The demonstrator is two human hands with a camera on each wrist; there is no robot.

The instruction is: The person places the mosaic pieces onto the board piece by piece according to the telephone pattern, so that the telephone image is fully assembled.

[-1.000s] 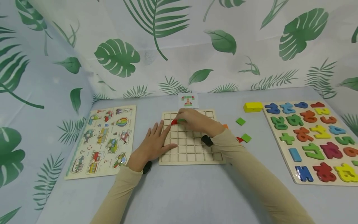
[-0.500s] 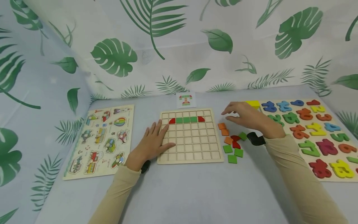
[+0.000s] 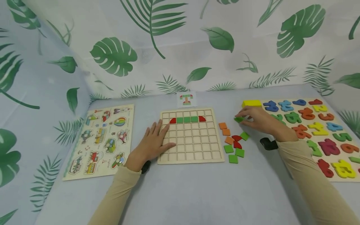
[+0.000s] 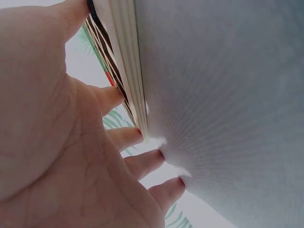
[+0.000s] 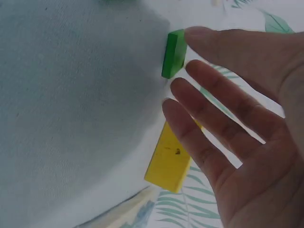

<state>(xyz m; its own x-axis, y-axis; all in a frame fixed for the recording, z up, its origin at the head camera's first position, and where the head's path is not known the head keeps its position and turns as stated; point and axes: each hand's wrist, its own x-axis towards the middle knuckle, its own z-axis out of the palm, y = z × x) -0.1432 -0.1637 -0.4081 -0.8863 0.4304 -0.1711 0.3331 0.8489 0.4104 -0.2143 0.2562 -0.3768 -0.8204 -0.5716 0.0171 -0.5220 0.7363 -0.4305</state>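
Right fingers [image 3: 250, 110] pinching green tile [image 5: 176, 53], tilted, long axis steep in wrist view, left fingers [image 3: 163, 132] spread

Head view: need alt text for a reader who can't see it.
A person's right hand pinches a green tile right of a wooden grid board holding a row of five red and green pieces. The left hand lies across the board's left edge. Loose pieces lie near its right edge.

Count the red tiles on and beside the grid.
4: on the grid, one red tile left of the green row, another at right; two loose red tiles beyond its right edge. The left hand may hide more.
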